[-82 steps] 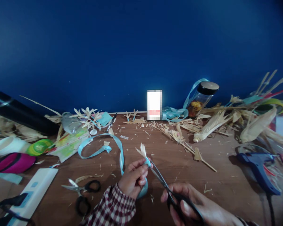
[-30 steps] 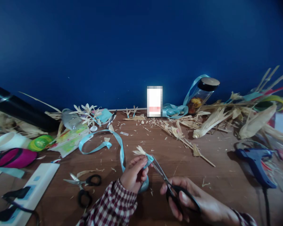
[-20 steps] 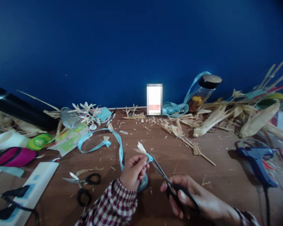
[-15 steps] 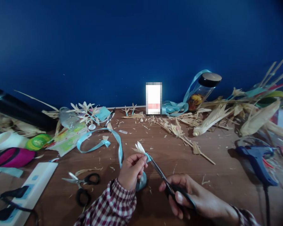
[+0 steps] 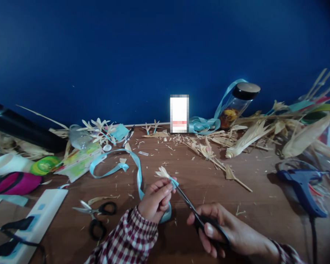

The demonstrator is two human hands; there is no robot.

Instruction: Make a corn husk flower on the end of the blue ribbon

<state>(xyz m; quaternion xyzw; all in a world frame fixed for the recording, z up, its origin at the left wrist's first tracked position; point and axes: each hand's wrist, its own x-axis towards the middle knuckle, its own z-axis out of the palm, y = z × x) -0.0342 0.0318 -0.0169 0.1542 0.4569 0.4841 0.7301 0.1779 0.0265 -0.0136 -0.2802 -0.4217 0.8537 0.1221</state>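
Between the thumb and fingers of my left hand (image 5: 157, 198) is pinched a small corn husk flower (image 5: 162, 172), pale petals pointing up and away. Light blue ribbon (image 5: 139, 172) is wrapped at its base, and the loose length loops out behind the hand onto the table. Black-handled scissors (image 5: 187, 201) are gripped in my right hand (image 5: 213, 227), thumb and fingers in the handles. Their blade tips meet the blue ribbon end right beside my left fingertips. Whether the blades are fully closed on the ribbon is hard to see.
A second pair of scissors (image 5: 92, 216) lies left, near a white power strip (image 5: 48, 209). On the right sits a blue glue gun (image 5: 299, 187) with its cord. Corn husks (image 5: 249, 141), a tilted jar (image 5: 233, 106) and a ribbon pile (image 5: 205, 125) line the back; scraps litter the table.
The husk petals have turned slightly in my left hand and look more spread. A short blue ribbon end now shows past the fingertips at the scissor blades. My right hand has barely shifted.
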